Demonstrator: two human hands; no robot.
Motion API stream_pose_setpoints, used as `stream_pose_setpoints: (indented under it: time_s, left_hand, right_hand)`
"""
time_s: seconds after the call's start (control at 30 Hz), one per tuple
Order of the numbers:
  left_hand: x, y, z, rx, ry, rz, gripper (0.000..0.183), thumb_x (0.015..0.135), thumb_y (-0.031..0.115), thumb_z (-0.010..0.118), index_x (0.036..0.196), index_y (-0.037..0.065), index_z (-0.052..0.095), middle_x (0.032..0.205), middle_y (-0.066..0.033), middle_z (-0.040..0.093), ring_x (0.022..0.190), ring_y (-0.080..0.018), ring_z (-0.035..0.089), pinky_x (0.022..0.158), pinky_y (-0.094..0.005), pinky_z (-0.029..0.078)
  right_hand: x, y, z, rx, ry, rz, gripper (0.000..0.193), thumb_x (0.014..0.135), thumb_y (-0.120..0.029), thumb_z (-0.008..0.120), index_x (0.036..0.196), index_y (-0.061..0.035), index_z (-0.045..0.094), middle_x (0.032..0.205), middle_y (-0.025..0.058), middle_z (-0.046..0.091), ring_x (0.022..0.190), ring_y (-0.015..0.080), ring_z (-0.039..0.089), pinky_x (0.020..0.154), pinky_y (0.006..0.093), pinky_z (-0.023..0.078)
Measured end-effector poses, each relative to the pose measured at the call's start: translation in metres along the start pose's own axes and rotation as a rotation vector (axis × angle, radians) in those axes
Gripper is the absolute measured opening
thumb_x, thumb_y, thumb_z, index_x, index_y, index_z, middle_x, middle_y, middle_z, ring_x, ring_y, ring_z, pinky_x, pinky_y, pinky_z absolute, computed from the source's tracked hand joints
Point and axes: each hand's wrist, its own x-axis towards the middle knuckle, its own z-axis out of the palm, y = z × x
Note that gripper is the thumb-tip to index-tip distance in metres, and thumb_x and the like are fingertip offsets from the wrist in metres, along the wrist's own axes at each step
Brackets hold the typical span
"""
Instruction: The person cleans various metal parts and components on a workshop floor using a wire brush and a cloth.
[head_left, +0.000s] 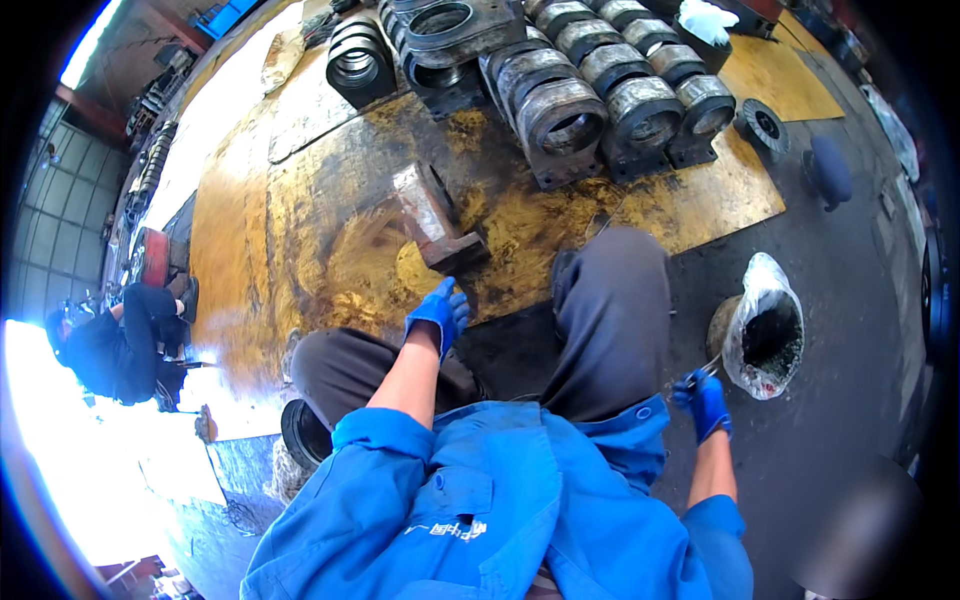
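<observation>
Head view, looking down on a seated person in a blue jacket. A stained wooden board (300,230) fills the upper centre and left of the frame. At its top edge stand rusty ring-shaped metal housings (610,95), at least 8 visible in 2 rows, with 2 darker ring stacks (355,60) to their left. 1 angled metal block (435,218) lies alone at mid-frame on the board, above the person's knees. 1 bucket lined with a white bag (765,330), holding dark material, stands on the grey floor at right of centre. 1 dark disc (767,124) and 1 dark rounded object (828,170) lie at upper right. 1 other person in dark clothes (120,345) crouches at the left edge.

2 hands, both in blue gloves. The left hand (438,310) extends forward, forearm bare, fingers loosely curled just below the block; whether it touches the block cannot be told. The right hand (703,402) is held low at the right, beside the bucket, fingers closed on a thin metal tool (708,370) that points toward the bucket's rim
</observation>
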Motion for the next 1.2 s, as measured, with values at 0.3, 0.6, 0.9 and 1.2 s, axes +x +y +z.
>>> stream_pose_setpoints:
  time_s: [0.3,0.6,0.9,1.2]
  left_hand:
    - [-0.01,0.009,-0.023,-0.071,0.046,0.127,0.065,0.11,0.046,0.039,0.166,0.02,0.019,0.168,-0.0156,0.029,0.151,-0.0358,0.036,0.12,-0.0472,0.033]
    - [0.002,-0.001,-0.025,-0.028,0.121,0.158,0.066,0.108,0.048,0.041,0.166,0.02,0.021,0.168,-0.0167,0.03,0.149,-0.0365,0.039,0.114,-0.0449,0.038]
    - [0.052,0.041,0.008,0.235,0.587,0.743,0.025,0.103,0.031,0.057,0.085,0.014,0.056,0.076,0.0046,0.043,0.069,-0.0111,0.037,0.059,-0.0354,0.037]
    - [0.091,0.084,0.037,0.027,0.481,0.63,0.027,0.101,0.019,0.051,0.075,0.02,0.044,0.075,0.0064,0.04,0.068,-0.0064,0.037,0.056,-0.0301,0.032]
  right_hand:
    - [-0.117,-0.237,0.134,-0.251,0.23,-0.665,0.037,0.096,-0.038,0.066,0.115,-0.0066,0.069,0.092,0.0124,0.076,0.067,0.0193,0.07,0.061,0.0317,0.055]
    - [-0.092,-0.235,0.38,-0.394,-0.284,-0.553,0.036,0.098,-0.033,0.063,0.119,-0.0031,0.066,0.099,0.0149,0.077,0.073,0.0241,0.074,0.066,0.0367,0.059]
    - [0.142,-0.054,0.396,-0.783,0.1,-0.393,0.024,0.103,-0.022,0.051,0.118,-0.0056,0.06,0.095,0.0195,0.074,0.067,0.0277,0.07,0.058,0.0435,0.055]
    - [0.116,-0.052,0.417,-1.322,0.203,-0.013,0.038,0.102,-0.023,0.052,0.139,-0.0137,0.054,0.137,0.0179,0.064,0.126,0.0367,0.064,0.1,0.0526,0.053]
